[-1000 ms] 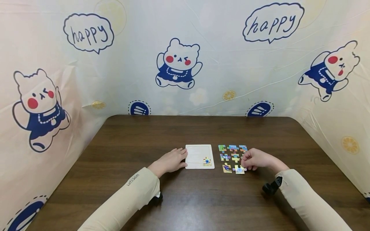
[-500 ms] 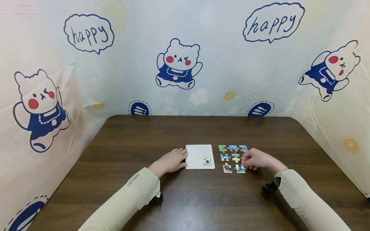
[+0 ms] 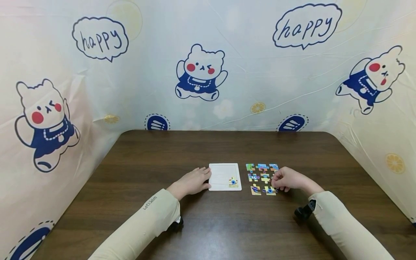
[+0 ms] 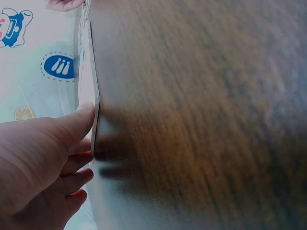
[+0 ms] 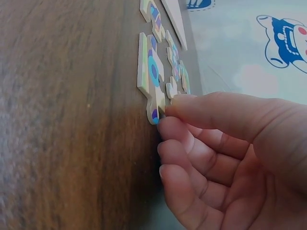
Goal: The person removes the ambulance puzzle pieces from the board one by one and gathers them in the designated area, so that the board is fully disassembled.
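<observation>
1. The head camera looks from above and in front, down at the whole brown table (image 3: 208,224), from far back.
2. The left wrist camera sits very low and close, looking along the white puzzle board (image 4: 88,76).
3. The right wrist camera is close too, beside the puzzle pieces (image 5: 153,72).
4. All three views show the board (image 3: 225,176).

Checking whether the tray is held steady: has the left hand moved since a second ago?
No. The left hand still rests against the left edge of the white puzzle tray, as before.
</observation>
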A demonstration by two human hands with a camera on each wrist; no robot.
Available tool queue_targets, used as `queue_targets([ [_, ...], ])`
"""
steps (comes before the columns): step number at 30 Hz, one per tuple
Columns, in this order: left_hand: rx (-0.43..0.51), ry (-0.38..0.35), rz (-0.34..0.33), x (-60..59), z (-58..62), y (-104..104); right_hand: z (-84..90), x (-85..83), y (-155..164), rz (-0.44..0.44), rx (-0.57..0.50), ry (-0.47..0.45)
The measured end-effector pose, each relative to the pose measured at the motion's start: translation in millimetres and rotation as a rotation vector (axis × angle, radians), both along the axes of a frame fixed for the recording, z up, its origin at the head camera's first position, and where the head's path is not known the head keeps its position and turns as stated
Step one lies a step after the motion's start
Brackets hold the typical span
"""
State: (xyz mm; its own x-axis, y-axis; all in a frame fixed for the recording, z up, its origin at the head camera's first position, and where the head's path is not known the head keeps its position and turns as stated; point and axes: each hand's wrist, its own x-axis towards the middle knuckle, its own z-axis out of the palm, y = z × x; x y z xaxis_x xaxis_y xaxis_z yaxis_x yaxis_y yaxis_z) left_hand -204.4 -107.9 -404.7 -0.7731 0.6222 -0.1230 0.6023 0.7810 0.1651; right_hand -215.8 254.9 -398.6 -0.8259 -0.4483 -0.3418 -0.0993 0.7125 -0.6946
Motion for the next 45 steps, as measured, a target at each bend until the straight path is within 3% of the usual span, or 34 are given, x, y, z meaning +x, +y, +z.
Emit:
queue_targets([
  [7,-0.011,0.000,0.010,-0.1,-0.8,0.2,3.1,-3.7,-8.1,-0.040,0.004,-0.013],
  [19,-0.009,0.002,0.011,0.3,-1.3,0.4,11.3,-11.9,-40.7,-0.028,-0.121,0.039],
  [34,-0.003,0.014,-0.003,-0.5,-1.9,-1.1,9.0,-16.3,-85.2,0.044,-0.141,0.067],
  [45,-0.020,0.006,0.007,0.1,-1.0,0.3,1.7,-13.9,-107.5,0.090,-0.136,0.036],
])
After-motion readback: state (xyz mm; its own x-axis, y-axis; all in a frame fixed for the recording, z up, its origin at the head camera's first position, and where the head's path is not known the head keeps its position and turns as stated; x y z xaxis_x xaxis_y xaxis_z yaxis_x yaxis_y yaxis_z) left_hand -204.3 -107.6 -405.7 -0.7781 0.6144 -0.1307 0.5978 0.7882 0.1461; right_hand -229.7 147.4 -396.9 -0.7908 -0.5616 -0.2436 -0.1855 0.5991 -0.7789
